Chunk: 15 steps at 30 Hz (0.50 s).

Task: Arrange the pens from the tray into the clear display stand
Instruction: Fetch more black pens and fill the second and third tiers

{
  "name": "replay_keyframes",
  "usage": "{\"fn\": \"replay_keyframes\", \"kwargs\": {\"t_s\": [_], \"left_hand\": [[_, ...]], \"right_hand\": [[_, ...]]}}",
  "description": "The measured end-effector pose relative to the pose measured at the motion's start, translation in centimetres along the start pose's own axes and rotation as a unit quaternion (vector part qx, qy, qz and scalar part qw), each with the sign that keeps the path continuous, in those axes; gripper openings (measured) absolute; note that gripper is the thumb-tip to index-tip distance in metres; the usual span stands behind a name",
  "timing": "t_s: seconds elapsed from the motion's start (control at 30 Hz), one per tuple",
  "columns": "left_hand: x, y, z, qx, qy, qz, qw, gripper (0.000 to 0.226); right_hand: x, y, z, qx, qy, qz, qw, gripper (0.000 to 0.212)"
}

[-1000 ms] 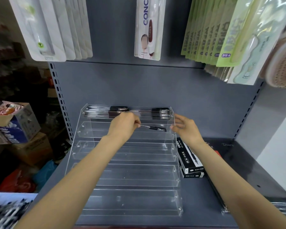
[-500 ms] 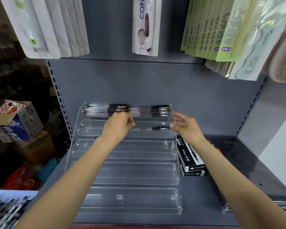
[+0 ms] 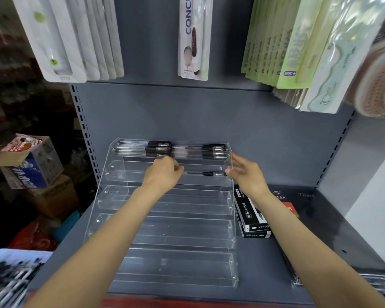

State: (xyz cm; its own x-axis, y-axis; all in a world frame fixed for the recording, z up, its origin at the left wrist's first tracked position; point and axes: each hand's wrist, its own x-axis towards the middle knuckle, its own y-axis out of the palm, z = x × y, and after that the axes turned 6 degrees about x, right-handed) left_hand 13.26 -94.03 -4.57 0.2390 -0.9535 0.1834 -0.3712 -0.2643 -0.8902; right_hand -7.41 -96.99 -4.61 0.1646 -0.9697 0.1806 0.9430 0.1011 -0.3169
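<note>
A clear tiered display stand (image 3: 165, 232) stands on the grey shelf. Its top tier holds several black-capped pens (image 3: 176, 148). One pen (image 3: 206, 173) lies level along the right half of the second tier. My left hand (image 3: 162, 175) pinches that pen's left end with curled fingers. My right hand (image 3: 247, 174) is at the stand's right wall, its loosely straight fingers touching the wall by the pen's cap end. The lower tiers hold nothing. The white tray (image 3: 11, 276) with several more pens shows blurred at the bottom left.
Two stacked black pen boxes (image 3: 251, 216) lie right of the stand, with dark notebooks (image 3: 302, 210) beyond them. Packaged goods (image 3: 193, 38) hang from hooks above the shelf. Cardboard boxes (image 3: 31, 165) sit off the shelf to the left.
The pen went from tilted above the second tier to lying level inside it. Both hands stayed at its ends and shifted only slightly.
</note>
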Motion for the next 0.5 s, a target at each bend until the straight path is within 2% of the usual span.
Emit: {"fn": "replay_keyframes", "kwargs": {"t_s": [0.1,0.17,0.3,0.4,0.5], "left_hand": [[-0.1,0.3,-0.2,0.008,-0.001,-0.005,1.0,0.023],[-0.3,0.3,-0.2,-0.025,0.006,-0.026,0.999,0.02],[-2.1,-0.4,-0.3,-0.129,0.058,-0.108,0.984,0.013],[-4.3,-1.0,0.3,-0.179,0.072,-0.134,0.972,0.011],[-6.7,-1.8,2.3,-0.19,0.078,-0.142,0.968,0.011]], "right_hand": [[-0.3,-0.1,0.1,0.006,-0.002,0.003,1.0,0.057],[-0.7,-0.1,0.1,0.004,-0.008,0.001,1.0,0.056],[-2.1,0.5,0.5,-0.134,-0.121,-0.047,0.982,0.045],[-3.5,2.2,1.8,-0.128,-0.17,-0.023,0.977,0.038],[-5.1,5.1,2.9,-0.11,-0.176,0.021,0.978,0.032]]}}
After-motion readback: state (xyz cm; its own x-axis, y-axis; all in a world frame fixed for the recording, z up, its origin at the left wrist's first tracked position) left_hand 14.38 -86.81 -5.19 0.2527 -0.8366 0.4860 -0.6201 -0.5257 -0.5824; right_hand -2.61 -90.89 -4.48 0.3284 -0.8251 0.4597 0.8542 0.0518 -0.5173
